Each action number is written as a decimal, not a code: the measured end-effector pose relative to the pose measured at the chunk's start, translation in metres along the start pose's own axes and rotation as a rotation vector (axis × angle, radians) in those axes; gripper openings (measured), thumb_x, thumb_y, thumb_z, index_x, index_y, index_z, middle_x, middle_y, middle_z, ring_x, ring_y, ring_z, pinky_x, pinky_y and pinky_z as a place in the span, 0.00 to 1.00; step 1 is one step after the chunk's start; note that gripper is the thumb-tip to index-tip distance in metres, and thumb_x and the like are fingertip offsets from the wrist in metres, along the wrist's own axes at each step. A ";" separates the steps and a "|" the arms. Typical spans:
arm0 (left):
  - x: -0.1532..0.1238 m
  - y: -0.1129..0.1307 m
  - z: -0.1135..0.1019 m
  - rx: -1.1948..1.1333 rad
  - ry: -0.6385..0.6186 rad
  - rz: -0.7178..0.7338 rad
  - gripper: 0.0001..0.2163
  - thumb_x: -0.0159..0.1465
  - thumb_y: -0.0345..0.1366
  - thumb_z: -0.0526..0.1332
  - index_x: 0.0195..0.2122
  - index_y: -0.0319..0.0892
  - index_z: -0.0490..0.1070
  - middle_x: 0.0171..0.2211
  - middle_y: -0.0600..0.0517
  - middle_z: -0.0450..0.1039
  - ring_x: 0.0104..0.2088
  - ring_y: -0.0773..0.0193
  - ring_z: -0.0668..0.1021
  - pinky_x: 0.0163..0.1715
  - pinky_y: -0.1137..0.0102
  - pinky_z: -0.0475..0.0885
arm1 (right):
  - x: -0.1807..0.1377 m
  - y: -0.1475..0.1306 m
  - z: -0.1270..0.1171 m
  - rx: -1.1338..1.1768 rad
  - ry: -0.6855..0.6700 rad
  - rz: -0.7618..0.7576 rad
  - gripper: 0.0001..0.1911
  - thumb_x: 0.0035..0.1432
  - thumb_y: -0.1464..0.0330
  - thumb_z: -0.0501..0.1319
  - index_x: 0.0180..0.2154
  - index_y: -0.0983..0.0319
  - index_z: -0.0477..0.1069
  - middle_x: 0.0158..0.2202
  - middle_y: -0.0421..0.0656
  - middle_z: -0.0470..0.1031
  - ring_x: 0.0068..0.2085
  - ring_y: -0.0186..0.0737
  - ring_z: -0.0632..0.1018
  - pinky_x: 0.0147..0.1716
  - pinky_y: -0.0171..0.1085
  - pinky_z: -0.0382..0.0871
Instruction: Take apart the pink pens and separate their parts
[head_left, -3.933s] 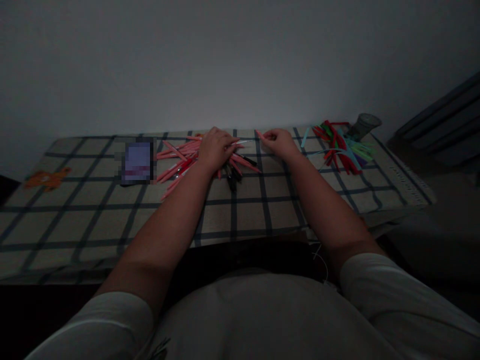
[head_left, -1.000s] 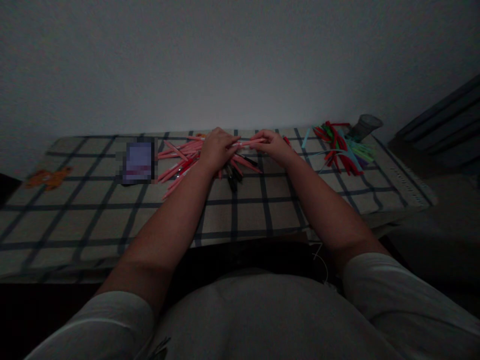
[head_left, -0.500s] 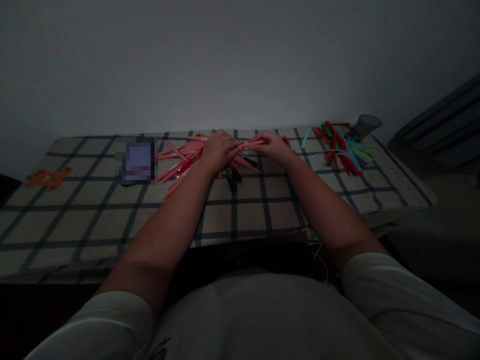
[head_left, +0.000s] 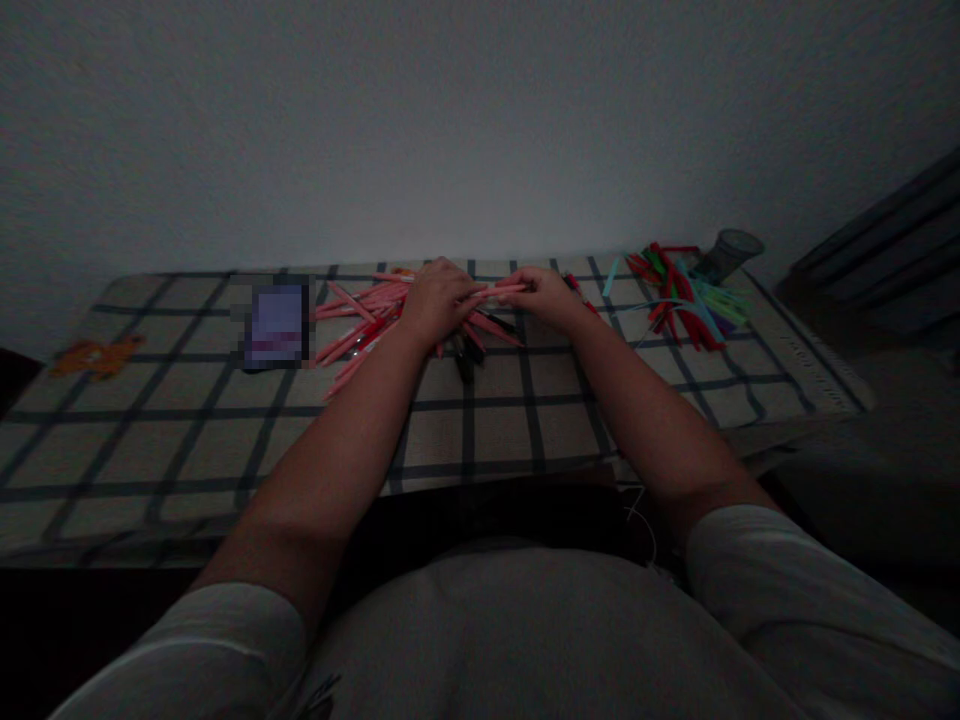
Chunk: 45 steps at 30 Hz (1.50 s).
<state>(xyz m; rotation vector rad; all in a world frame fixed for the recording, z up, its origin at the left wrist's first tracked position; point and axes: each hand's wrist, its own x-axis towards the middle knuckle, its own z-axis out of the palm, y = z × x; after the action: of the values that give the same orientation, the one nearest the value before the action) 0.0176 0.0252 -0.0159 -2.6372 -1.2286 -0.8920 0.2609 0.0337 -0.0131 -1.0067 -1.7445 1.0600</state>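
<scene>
My left hand (head_left: 436, 303) is closed, its fingertips pinching one end of a slim pink pen (head_left: 501, 290). My right hand (head_left: 549, 298) pinches the other end, so the pen spans the gap between both hands just above the tabletop. It is too dim to tell whether more than one is held. Beneath and left of my left hand spreads a pile of pink pens (head_left: 360, 305), some with clear or red parts. Dark pens (head_left: 465, 360) stick out under my left wrist. A red and black pen (head_left: 582, 292) lies just beyond my right hand.
A checked cloth (head_left: 495, 430) covers the table. On the right lie colourful fuzzy strips (head_left: 686, 300) beside a clear cup (head_left: 731, 252). At left are a blurred purple item (head_left: 277, 325) and an orange bear-shaped piece (head_left: 97, 357). A wall (head_left: 480, 130) rises behind the table.
Almost nothing differs. The fingers of my right hand have shifted very slightly around the pink pen; everything on the table lies as before.
</scene>
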 end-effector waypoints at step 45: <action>-0.001 0.008 -0.011 0.066 -0.034 -0.165 0.18 0.77 0.45 0.59 0.58 0.44 0.85 0.48 0.39 0.85 0.55 0.44 0.80 0.61 0.49 0.71 | 0.002 0.001 -0.009 -0.314 0.115 -0.161 0.19 0.67 0.50 0.68 0.41 0.60 0.78 0.35 0.44 0.77 0.39 0.44 0.74 0.40 0.41 0.68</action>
<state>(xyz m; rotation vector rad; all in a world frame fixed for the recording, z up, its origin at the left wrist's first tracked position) 0.0178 0.0157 -0.0058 -2.5399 -1.4747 -0.8173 0.2694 0.0379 -0.0113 -1.0734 -1.8970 0.6266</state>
